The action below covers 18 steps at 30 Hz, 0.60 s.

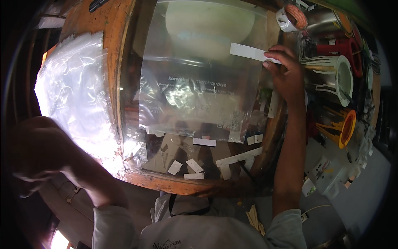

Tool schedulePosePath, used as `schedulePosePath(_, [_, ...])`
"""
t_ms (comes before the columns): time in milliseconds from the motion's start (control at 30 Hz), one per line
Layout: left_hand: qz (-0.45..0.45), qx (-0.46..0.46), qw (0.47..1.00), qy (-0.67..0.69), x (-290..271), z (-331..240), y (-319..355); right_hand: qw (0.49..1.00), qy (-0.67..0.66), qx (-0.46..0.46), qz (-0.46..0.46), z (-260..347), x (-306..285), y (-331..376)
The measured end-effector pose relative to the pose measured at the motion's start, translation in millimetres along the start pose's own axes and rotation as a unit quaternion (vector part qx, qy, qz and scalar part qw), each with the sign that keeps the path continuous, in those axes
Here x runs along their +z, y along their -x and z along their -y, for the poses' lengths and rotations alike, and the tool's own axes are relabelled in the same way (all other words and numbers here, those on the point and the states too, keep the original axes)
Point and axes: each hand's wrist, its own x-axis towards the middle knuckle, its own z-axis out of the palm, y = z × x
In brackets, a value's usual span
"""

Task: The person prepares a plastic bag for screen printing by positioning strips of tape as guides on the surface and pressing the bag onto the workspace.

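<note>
My right hand [286, 68] pinches one end of a flat white strip [246, 51] between thumb and fingers. The strip reaches left over the upper right part of a clear plastic bag [199, 108] with white print. That bag lies flat on a glass-topped, wood-framed table [153, 181]. At the far left, my left hand [35, 151] is in deep shadow beside a pile of clear plastic bags [76, 79]. Its fingers are mostly hidden, and whether anything is in them does not show.
Paint-streaked containers stand along the right: a white-rimmed can [329, 79], an orange-rimmed one [342, 126] and a red one [344, 50]. A tape roll [292, 18] sits at the upper right. Small white pieces [194, 165] are scattered near the table's front edge.
</note>
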Motion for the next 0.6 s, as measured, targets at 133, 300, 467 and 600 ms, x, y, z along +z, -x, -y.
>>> schedulePosePath(133, [0.161,-0.109,0.948,0.253,45,-119,70,1.0,0.013,0.008,-0.009,-4,0,4])
schedulePosePath(300, [0.344,-0.102,0.898,0.255,89,-206,124,1.0,0.011,0.01,-0.006,-2,2,2])
schedulePosePath(467, [0.378,-0.092,0.895,0.217,117,-218,129,1.0,0.019,0.003,-0.005,-3,0,2])
schedulePosePath(600, [0.386,-0.083,0.898,0.197,125,-220,131,1.0,0.013,0.007,0.0,-4,0,1])
